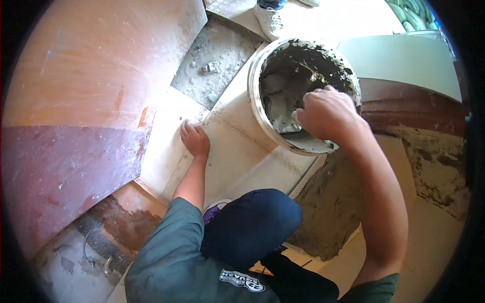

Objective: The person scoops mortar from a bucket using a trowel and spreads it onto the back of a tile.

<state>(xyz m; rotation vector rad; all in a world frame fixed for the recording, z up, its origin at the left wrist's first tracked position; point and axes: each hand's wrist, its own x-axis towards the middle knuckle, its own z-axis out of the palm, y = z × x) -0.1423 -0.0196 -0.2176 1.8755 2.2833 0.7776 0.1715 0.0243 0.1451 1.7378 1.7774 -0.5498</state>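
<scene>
My right hand (328,115) is closed and reaches into a wide white bucket (256,96) with grey mortar smeared round its inside. It grips what looks like a trowel (294,117); only a pale bit shows by the thumb, and the hand and the mortar hide the rest. Wet grey mortar (275,103) lies in the bucket. My left hand (196,140) holds nothing. Its fingers are spread and rest on a pale floor tile (227,146), left of the bucket and near the base of the wall.
A sunken patch of rough mortar (217,58) lies beyond the tile. Another person's white shoe (270,21) stands behind the bucket. An orange and maroon panel (96,96) rises at left. Bare mortar bed (331,202) spreads right of my knee, and a pipe (91,252) shows lower left.
</scene>
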